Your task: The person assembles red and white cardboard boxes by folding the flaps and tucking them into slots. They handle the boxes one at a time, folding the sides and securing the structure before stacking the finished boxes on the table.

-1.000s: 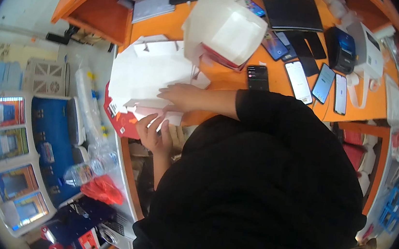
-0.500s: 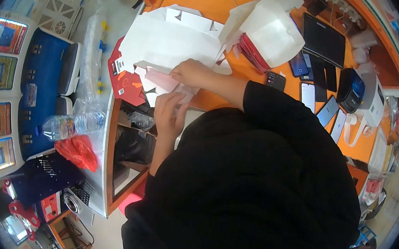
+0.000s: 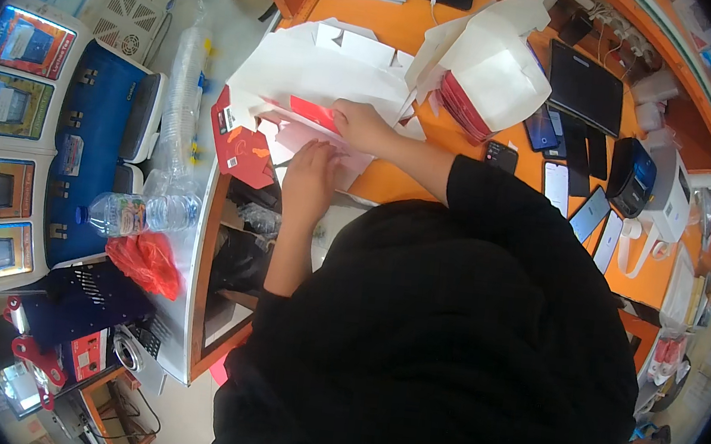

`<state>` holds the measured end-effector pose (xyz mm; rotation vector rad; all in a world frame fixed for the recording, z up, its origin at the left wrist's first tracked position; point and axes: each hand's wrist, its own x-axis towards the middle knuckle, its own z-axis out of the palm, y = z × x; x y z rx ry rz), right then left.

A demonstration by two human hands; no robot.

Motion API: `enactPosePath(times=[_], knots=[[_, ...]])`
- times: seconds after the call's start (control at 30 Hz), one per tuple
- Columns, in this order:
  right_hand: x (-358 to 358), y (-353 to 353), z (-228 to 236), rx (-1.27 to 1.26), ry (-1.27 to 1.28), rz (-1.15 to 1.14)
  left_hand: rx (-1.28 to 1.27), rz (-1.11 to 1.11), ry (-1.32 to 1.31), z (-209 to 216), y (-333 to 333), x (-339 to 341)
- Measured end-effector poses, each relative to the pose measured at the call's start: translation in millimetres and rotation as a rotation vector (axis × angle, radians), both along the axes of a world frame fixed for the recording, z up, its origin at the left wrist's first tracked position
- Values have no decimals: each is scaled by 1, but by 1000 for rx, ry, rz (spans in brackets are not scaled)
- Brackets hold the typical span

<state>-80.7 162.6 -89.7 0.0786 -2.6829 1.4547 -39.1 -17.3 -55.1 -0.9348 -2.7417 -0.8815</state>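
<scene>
A partly unfolded cardboard box (image 3: pixel 293 77), white inside and red outside, lies near the left edge of the orange desk. My right hand (image 3: pixel 362 127) is closed on its upturned near flap, whose red outer face (image 3: pixel 311 113) shows beside the fingertips. Close to me, my left hand (image 3: pixel 309 184) has its fingers pressed together at a pinkish-white panel of the same box; the thumb is partly hidden. A red printed panel (image 3: pixel 245 157) of the box sticks out past the desk's left side.
Right of the box stands an open, folded box (image 3: pixel 509 82) beside a stack of red-edged flat pieces (image 3: pixel 461 103). Several phones (image 3: pixel 556 184), a black tablet (image 3: pixel 586 88) and a white device (image 3: pixel 669 190) crowd the right side. Leftward lie a plastic bottle (image 3: pixel 135 214) and red bag (image 3: pixel 148 261).
The near flap has been lifted, so its red outer face now shows. My right hand rose with it, and my left fingers closed up against the panel. The view shifted slightly.
</scene>
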Motion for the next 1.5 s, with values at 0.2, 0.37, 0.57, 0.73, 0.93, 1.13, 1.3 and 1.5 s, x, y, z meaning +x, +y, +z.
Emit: enactPosePath(times=[0.2, 0.37, 0.57, 0.73, 0.93, 1.13, 1.3, 1.5], knots=[[42, 10, 69, 226, 25, 417, 25, 65, 310, 72, -3, 6], [59, 31, 96, 55, -15, 465, -165, 180, -161, 93, -23, 3], [64, 53, 111, -94, 432, 160, 663, 408, -884, 99, -24, 1], [63, 26, 139, -175, 639, 35, 829, 132, -606, 89, -2, 16], [69, 29, 163, 207, 672, 302, 706, 38, -679, 114, 0, 23], [73, 33, 164, 129, 662, 493, 713, -100, -686, 123, 2, 29], [41, 43, 158, -139, 426, -257, 299, -331, -171, 140, -11, 28], [47, 74, 211, -739, -382, 189, -84, -611, -78, 165, -15, 51]])
